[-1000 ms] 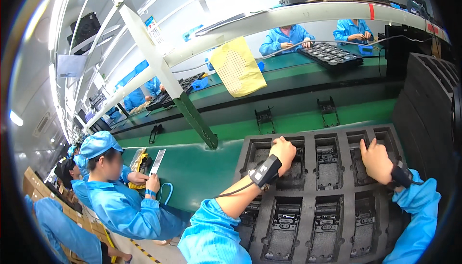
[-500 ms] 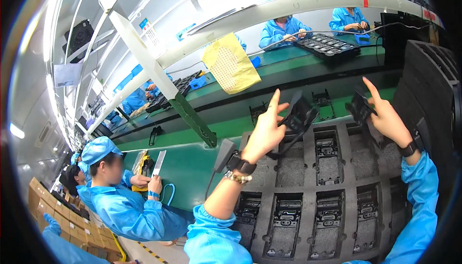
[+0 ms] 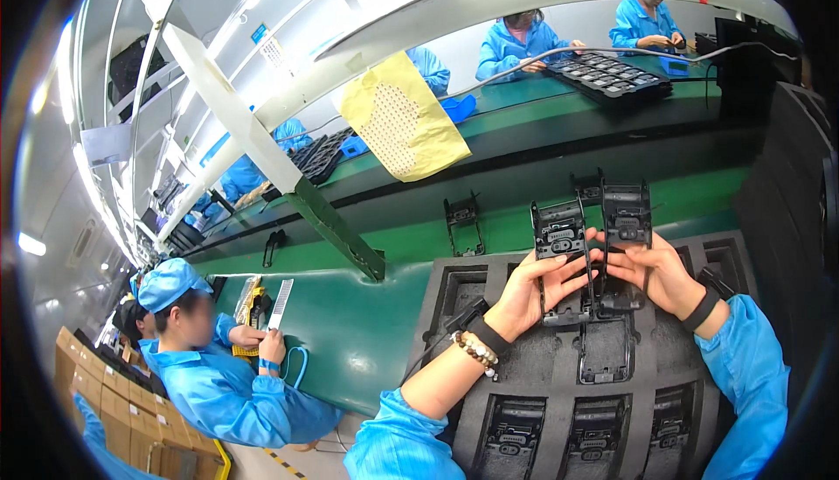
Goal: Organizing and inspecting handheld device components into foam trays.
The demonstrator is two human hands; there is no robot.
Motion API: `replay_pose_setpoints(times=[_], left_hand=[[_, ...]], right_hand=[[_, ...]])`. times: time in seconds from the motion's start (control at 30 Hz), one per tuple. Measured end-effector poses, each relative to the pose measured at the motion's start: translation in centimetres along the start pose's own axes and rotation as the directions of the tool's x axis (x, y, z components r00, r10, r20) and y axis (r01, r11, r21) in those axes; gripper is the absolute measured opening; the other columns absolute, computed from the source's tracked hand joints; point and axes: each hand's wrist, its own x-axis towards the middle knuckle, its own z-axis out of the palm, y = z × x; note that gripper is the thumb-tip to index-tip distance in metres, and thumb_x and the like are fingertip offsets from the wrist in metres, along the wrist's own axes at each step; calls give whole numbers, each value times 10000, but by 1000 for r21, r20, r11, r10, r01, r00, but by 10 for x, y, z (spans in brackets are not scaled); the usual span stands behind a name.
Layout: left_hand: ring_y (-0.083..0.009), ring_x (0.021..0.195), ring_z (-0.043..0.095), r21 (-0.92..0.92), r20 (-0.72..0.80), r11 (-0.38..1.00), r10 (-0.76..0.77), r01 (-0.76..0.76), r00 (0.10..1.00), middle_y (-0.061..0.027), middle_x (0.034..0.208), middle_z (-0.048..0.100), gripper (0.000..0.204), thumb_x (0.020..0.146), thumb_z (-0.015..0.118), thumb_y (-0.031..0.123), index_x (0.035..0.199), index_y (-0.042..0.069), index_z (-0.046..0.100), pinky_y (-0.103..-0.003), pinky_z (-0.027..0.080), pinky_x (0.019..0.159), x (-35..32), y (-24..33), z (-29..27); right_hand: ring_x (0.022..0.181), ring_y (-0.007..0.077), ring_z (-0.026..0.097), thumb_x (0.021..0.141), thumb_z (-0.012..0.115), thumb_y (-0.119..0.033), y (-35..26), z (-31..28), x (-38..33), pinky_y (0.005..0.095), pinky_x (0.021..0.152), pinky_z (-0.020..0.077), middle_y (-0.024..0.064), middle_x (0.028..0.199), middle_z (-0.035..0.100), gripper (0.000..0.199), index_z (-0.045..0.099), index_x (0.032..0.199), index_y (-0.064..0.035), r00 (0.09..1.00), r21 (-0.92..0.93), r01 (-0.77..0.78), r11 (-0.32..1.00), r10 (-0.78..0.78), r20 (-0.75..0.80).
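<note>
two black plastic frames are being held upright above the foam tray point(image 3: 454, 292), around one o'clock in the view. the left hand point(image 3: 533, 292) is gripping the left frame point(image 3: 561, 257) by its edges; the right hand point(image 3: 660, 274) is pinching the right frame point(image 3: 625, 226) likewise, probably keeping the faces visible. more frames are lying in tray pockets toward six o'clock. the green surface point(image 3: 367, 323) is carrying the tray. a seated co-worker point(image 3: 210, 375) is working at eight o'clock.
</note>
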Motion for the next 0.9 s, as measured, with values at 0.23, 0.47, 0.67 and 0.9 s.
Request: replay_pose_setpoints(times=[0.23,0.47,0.67,0.9], left_hand=[[-350,1343,442,-138,28,990,2,2,1000,-201,1518,378,690,1020,336,520,1489,13,323,-479,381,1116,4,1,-1],[-306,1318,473,-41,-30,999,-32,31,999,-174,1497,426,759,1004,258,613,1483,32,352,-434,419,1073,3,1,-9],[-281,1305,487,13,-45,998,-59,60,997,-155,1476,462,759,1000,261,621,1468,36,384,-421,420,1062,1,0,-7],[-260,1283,492,19,-41,999,-37,38,998,-146,1482,458,750,998,282,614,1463,35,389,-403,425,1050,0,2,-4]], right_hand=[[1198,372,597,921,448,-10,3,-1,-4,468,1015,508,212,1398,514,478,381,1394,-17,1000,-59,-25,998,24,-10],[1225,342,582,895,457,8,5,1,-4,450,1014,500,198,1359,549,478,406,1370,-21,1000,-46,19,999,-20,-20],[1237,329,572,877,480,-12,6,-4,-3,426,1023,481,180,1368,546,473,442,1348,-19,1000,-69,13,998,-13,-2],[1229,317,579,859,500,18,8,-8,-1,405,1030,493,200,1339,570,488,440,1343,-13,1000,-31,5,999,-6,-13]])
